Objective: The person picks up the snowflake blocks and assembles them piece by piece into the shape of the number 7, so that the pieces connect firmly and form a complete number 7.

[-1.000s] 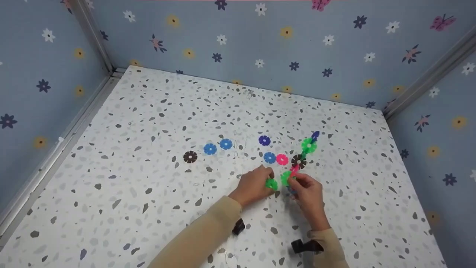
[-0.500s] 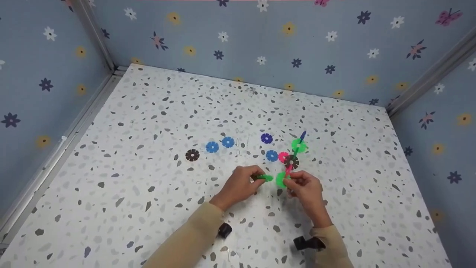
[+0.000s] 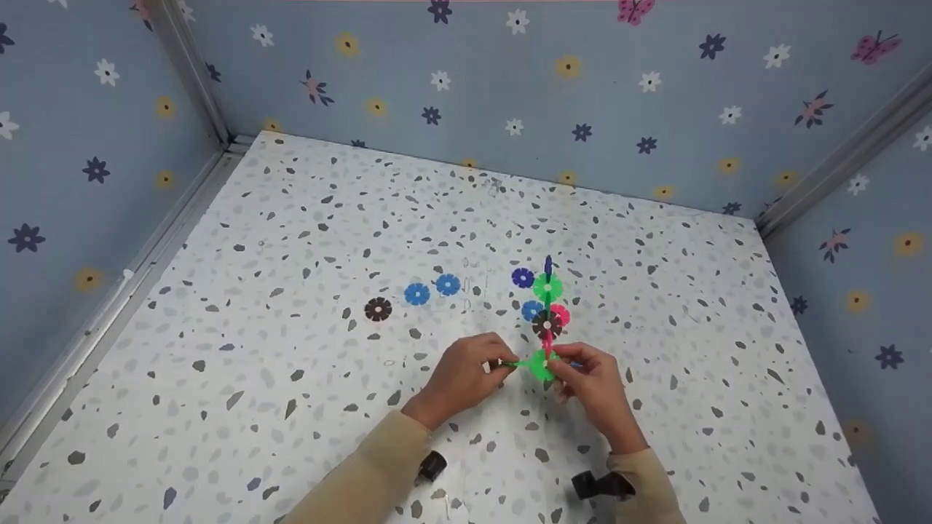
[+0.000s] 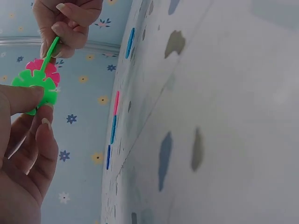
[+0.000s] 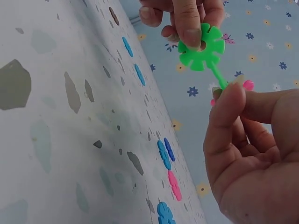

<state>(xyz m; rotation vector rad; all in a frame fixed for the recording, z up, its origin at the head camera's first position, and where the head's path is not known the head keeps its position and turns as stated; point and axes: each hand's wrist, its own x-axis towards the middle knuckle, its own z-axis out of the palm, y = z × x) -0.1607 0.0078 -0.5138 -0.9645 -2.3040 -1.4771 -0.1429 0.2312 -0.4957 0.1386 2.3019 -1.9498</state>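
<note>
My left hand [image 3: 462, 375] pinches a green flower-shaped slotted disc [image 4: 35, 88] between thumb and fingers. My right hand [image 3: 598, 382] pinches the near end of a chain of interlocked discs, at a green end disc [image 3: 540, 367]. The two green discs meet edge to edge at right angles in both wrist views. Beyond the right fingers the chain runs away from me through a pink disc [image 3: 548, 343], a brown disc [image 3: 547, 324], another green disc [image 3: 547, 287] and a dark blue disc [image 3: 548, 266] seen edge-on.
Loose on the speckled table [image 3: 291, 437] lie a dark blue disc [image 3: 522, 277], a blue disc [image 3: 533, 311] and a pink disc [image 3: 560, 315], partly behind the chain. Farther left are two blue discs and a brown disc [image 3: 378, 309]. Another blue disc [image 5: 166, 213] lies beneath my right hand.
My left hand has lifted its green disc and turned it edge-on. The right hand has swung the chain leftward until it points straight away, and the two green discs have come together.
</note>
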